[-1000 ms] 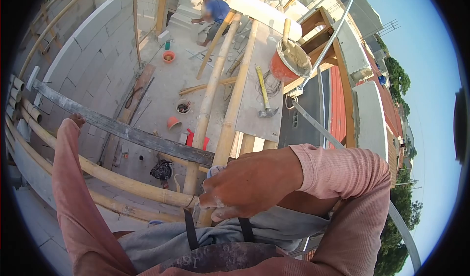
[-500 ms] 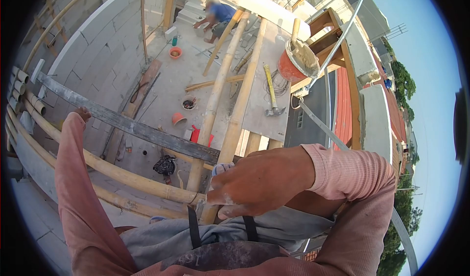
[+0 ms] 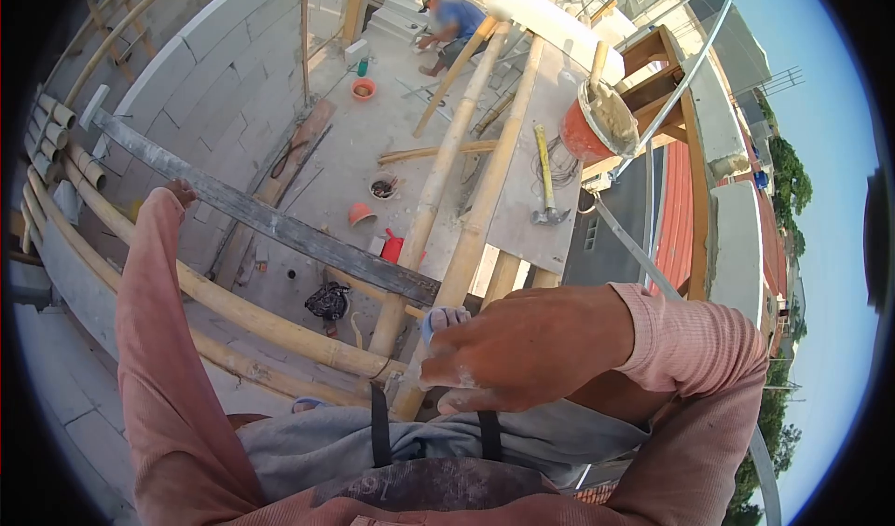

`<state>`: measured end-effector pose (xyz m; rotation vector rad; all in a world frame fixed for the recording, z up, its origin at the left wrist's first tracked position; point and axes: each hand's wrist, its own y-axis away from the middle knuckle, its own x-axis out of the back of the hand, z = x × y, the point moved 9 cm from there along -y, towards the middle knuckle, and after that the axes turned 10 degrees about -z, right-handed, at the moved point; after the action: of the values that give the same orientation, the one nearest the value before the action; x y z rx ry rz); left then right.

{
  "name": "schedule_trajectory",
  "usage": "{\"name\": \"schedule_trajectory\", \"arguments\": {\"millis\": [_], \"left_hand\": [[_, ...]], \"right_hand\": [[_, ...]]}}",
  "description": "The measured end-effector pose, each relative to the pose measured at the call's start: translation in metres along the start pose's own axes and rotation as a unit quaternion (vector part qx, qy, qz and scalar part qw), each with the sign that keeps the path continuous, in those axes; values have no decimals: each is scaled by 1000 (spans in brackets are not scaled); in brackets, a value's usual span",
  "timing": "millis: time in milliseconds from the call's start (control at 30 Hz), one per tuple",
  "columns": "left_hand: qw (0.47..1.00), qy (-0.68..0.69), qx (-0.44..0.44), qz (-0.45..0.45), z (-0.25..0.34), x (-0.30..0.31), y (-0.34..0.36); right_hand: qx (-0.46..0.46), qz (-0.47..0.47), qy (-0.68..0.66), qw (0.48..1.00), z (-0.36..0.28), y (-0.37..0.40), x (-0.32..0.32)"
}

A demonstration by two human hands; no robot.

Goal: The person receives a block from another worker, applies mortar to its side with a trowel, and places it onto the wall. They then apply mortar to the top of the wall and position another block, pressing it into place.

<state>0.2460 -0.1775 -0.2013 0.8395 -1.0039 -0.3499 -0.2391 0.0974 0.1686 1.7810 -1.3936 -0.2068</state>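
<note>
Pale block walls (image 3: pixel 210 64) enclose a dusty floor (image 3: pixel 354 144), where a co-worker (image 3: pixel 457 18) crouches at the far side. Across the foreground, a long, weathered board (image 3: pixel 280 225) slants from beside the pipes (image 3: pixel 56 134) to the bamboo poles (image 3: pixel 442 190). Bent fingers bring the person's left hand (image 3: pixel 182 191) to its near edge, though I can't tell whether they grip. The right hand (image 3: pixel 536 347) curls inward near the other end, its palm hidden, so I can't say if it holds anything. That board looks stiff and fairly heavy, rough rather than slippery, and hardly fragile; its length would make it swing, so widely spaced holds on both edges seem best.
</note>
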Motion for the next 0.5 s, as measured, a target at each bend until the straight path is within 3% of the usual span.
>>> {"name": "schedule_trajectory", "arguments": {"millis": [500], "left_hand": [[999, -42, -8, -13, 3, 4, 19]], "right_hand": [[4, 26, -5, 1000, 1, -2, 4]]}}
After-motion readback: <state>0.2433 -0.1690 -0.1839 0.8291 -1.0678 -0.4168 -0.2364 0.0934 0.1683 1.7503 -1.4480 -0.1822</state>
